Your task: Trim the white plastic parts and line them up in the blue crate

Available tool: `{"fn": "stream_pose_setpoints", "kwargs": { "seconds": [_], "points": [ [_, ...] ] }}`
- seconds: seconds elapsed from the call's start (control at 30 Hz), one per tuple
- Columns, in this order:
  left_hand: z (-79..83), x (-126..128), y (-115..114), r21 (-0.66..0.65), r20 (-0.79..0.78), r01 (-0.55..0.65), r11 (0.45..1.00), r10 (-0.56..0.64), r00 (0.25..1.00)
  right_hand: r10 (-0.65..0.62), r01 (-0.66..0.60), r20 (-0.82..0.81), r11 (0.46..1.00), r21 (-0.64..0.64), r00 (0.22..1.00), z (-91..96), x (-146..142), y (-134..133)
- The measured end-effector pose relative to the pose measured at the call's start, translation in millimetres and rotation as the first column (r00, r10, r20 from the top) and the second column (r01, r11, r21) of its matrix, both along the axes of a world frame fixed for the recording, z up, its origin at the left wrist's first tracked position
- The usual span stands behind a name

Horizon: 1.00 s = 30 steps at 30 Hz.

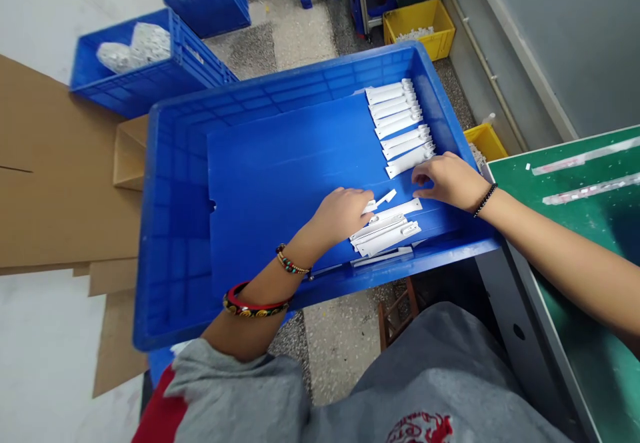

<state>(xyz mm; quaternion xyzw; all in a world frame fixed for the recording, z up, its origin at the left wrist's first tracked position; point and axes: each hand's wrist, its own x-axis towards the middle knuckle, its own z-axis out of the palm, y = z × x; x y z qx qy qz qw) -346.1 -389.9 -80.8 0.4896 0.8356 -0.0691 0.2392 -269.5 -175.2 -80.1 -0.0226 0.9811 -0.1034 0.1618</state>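
Note:
My left hand is closed on a white plastic strip, whose narrow end sticks out past the fingertips. Just below it lies a small stack of similar white plastic strips near the front wall of a big blue bin. My right hand hovers at the bin's right side with curved fingers, a gap between thumb and fingertips and nothing visible in it. Beyond this hand, a row of white strips lies side by side on the blue sheet lining the bin floor.
Smaller blue crates holding bagged items stand at the back left, beside cardboard. A yellow crate with small white pieces sits at the back right. On the right is a green-topped table. The bin's raised rim surrounds both hands.

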Motion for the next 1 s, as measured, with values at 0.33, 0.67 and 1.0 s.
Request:
{"fn": "stream_pose_setpoints", "kwargs": {
  "seconds": [0.33, 0.67, 1.0],
  "points": [
    [-6.2, 5.8, 0.0, 0.108, -0.030, 0.008, 0.994, -0.004, 1.000, 0.008, 0.155, -0.375, 0.903, 0.401, 0.927, 36.2, -125.2, 64.0],
    [-20.3, 11.1, -5.0, 0.276, -0.046, -0.001, 0.961, 0.015, 0.999, 0.088, 0.083, -0.274, 0.827, 0.557, 0.958, 10.4, -178.7, 80.2],
    [-17.7, 11.2, -4.5, 0.249, -0.049, 0.004, 0.968, 0.009, 0.999, 0.006, 0.135, -0.286, 0.870, 0.474, 0.958, 9.2, -171.0, 68.9]
  ]
}}
